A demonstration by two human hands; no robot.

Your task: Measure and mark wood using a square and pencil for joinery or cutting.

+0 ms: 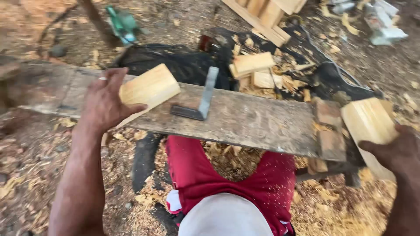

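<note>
Nearest: lap in red trousers [199,175] dusted with sawdust, straddling under the plank [249,120].

Two hands, two blocks in hand, one each.
- Left hand [105,102]: ring on one finger, fingers wrapped over the near end of the left wood block [151,87], thumb underneath. Block is pale yellow, fresh cut, flat rectangular slab with visible grain, tilted, sitting over the plank's left end by its far edge.
- Right hand [400,153]: only partly in frame; fingers closed on the near side of the right wood block [369,124]. Same pale wood, blurred, held off the plank's right end, not touching it as far as I can tell.

Plank: one, grey weathered board running left to right across the knees. A reddish wood piece [330,131] lies across its right end.

One try square [199,102] on the plank about mid-length, near the far edge: dark stock toward the near side, grey metal blade pointing away.

Beyond the plank: black sheet [183,63] on the ground carrying cut blocks [253,67], roughly three to four, count unclear under the chips. Farther off: a stack of pale boards [267,15] at the top, a green power tool [122,24] top left. Sawdust and shavings all over the ground.
</note>
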